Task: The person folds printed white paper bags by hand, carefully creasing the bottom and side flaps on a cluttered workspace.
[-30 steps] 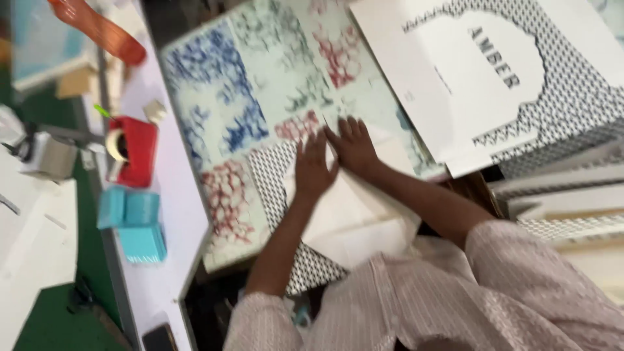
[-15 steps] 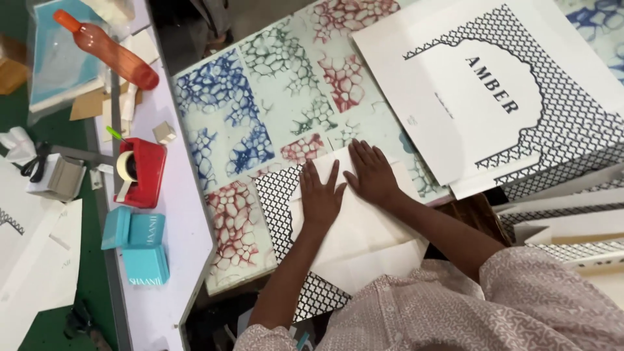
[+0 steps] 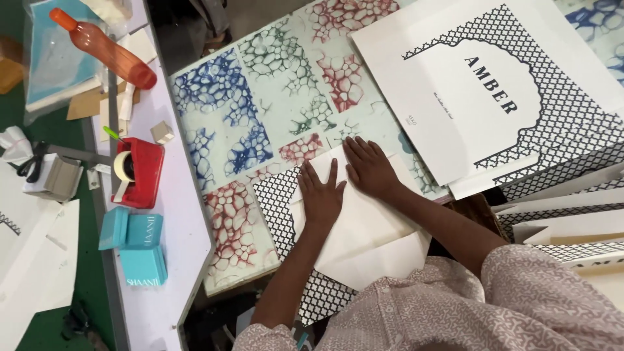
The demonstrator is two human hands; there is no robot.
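My left hand and my right hand lie flat, fingers spread, side by side on a white folded paper sheet. The sheet has a black-and-white lattice pattern on its underside, showing along its left and lower edges. It rests on a table covered with a marbled cloth in blue, red and green patches. Neither hand grips anything; both press down on the paper.
A stack of large white printed sheets with lattice borders lies at the right, more below it. On the white side table at left: a red tape dispenser, teal boxes, an orange bottle, scissors.
The view has shifted so that everything sits lower and further right in frame. Both hands stay flat on the white sheet, sliding slightly across it.
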